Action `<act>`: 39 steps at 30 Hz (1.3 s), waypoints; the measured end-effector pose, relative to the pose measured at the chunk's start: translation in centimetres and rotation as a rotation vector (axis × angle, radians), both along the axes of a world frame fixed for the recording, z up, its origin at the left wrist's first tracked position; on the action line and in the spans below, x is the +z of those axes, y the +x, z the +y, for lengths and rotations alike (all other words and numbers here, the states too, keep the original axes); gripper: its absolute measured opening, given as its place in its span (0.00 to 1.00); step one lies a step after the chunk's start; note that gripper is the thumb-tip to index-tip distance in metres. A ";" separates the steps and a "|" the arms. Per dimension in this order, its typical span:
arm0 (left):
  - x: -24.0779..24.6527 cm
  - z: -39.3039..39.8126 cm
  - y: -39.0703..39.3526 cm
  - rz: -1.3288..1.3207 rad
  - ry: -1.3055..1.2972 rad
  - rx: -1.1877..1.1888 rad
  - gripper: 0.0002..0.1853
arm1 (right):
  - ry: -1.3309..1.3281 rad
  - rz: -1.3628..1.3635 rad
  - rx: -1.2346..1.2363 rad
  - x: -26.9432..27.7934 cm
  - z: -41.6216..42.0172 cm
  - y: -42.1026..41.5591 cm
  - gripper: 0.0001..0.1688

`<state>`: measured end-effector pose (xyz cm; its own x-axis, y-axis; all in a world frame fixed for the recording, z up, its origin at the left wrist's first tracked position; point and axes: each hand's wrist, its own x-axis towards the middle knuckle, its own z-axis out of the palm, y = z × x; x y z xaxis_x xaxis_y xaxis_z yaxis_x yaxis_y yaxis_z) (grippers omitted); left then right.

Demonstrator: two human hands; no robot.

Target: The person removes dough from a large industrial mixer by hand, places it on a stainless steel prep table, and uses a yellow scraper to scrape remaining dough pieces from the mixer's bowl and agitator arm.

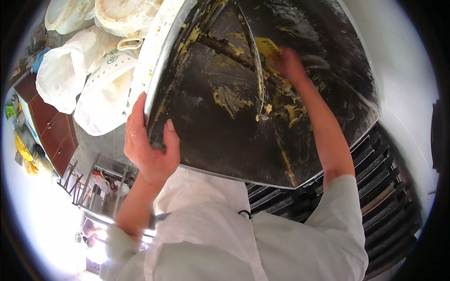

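Note:
A deep metal mixing trough (225, 147) lies before me, its dark inside smeared with pale yellow dough or batter. My right hand (290, 65) reaches inside and grips a yellow plastic scraper (266, 46) close to the mixer shaft. The curved metal mixing blade (259, 77) crosses in front of the dough-streaked shaft (225, 49). My left hand (151, 147) holds the trough's left rim, fingers on the outside and thumb on the inside. Scraps of yellow dough (228, 100) cling to the trough's wall below the shaft.
White plastic bags (107, 91) and a lidded tub (119, 14) stand left of the trough. Stacked black trays (383, 196) are at the lower right. A reddish-brown cabinet (52, 123) and a metal rack (105, 182) are farther left. Another person (89, 232) shows small at lower left.

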<state>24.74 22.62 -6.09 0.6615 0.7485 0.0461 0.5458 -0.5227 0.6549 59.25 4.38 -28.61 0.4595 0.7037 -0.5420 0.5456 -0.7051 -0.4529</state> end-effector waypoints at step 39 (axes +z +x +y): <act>0.6 -0.4 0.3 0.005 0.112 0.063 0.31 | -0.234 0.090 0.168 6.4 -5.7 2.8 0.19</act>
